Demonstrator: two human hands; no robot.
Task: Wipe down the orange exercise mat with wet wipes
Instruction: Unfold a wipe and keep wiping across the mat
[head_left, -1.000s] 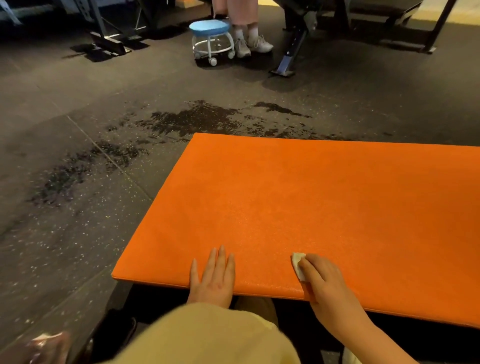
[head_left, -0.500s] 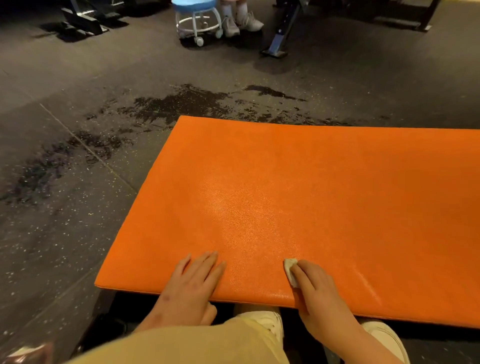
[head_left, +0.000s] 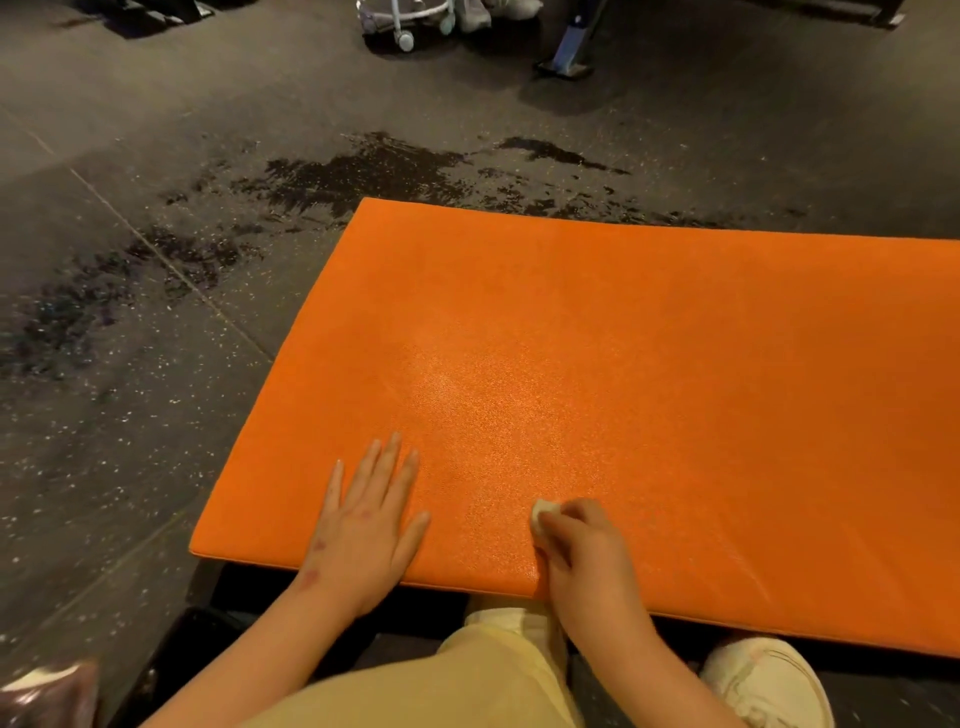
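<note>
We locate the orange mat flat on the dark speckled floor. At the mat's near edge, the left hand lies palm down, its 5 fingers straight and spread, holding nothing. Further right along that edge, the right hand curls its fingers round 1 small wadded wet wipe, pressing it to the mat. We note a wet patch beyond the mat's far edge.

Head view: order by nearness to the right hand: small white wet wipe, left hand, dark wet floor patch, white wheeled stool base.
1. small white wet wipe, in the right hand
2. left hand, flat on orange mat
3. dark wet floor patch, beyond mat
4. white wheeled stool base, top edge
</note>
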